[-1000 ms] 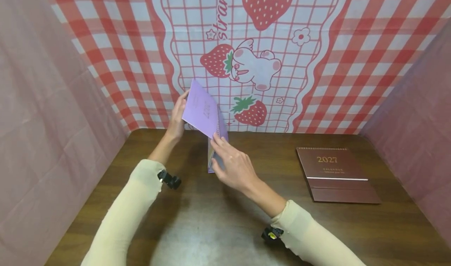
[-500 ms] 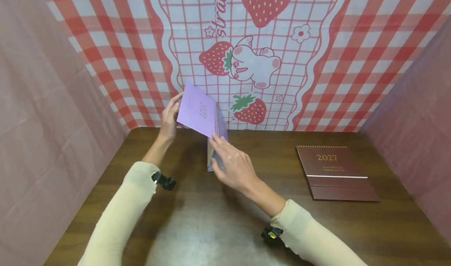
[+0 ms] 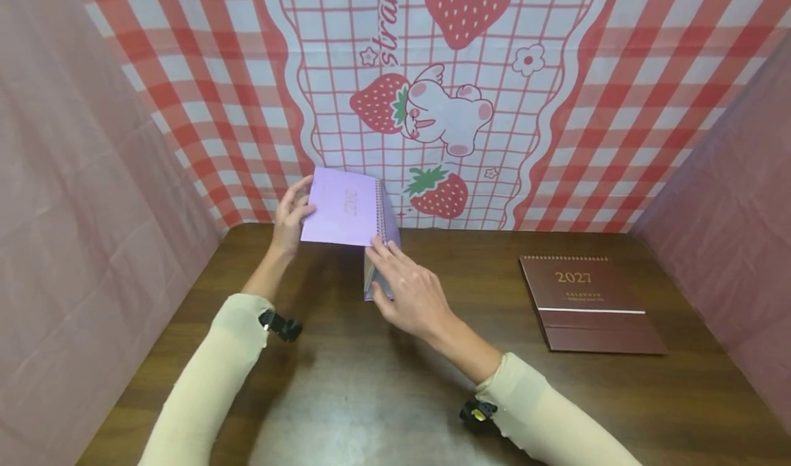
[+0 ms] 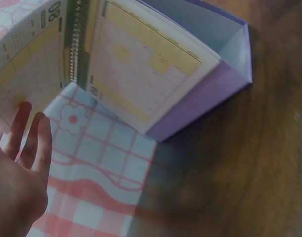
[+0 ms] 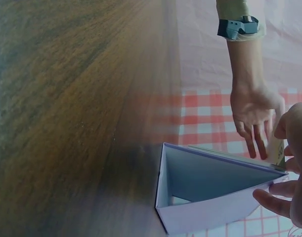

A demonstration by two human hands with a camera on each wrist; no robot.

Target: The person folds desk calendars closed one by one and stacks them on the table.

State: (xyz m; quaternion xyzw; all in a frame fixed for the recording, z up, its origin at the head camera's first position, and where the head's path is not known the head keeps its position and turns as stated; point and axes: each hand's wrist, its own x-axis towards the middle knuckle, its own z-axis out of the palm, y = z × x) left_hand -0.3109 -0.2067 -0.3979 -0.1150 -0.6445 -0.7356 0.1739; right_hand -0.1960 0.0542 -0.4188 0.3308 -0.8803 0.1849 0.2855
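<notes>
A purple desk calendar (image 3: 336, 208) stands on its triangular base near the back of the table. Its cover, marked 2027, and some pages are swung out to the left. My left hand (image 3: 288, 220) holds their outer edge, fingers against the page marked 08 in the left wrist view. Across the spiral, the 09 page (image 4: 141, 64) lies against the base. My right hand (image 3: 415, 293) grips the near end of the spiral top, thumb and fingers on either side. In the right wrist view the hollow base (image 5: 210, 173) shows end-on.
A brown 2027 calendar (image 3: 587, 294) lies flat on the wooden table (image 3: 346, 383) at the right. A strawberry-print cloth (image 3: 457, 109) hangs close behind the purple calendar. Pink cloth (image 3: 80, 198) walls off both sides.
My left hand has moved left and down, bringing the purple cover and pages round to a flatter, more outward position. The right hand stays at the spiral.
</notes>
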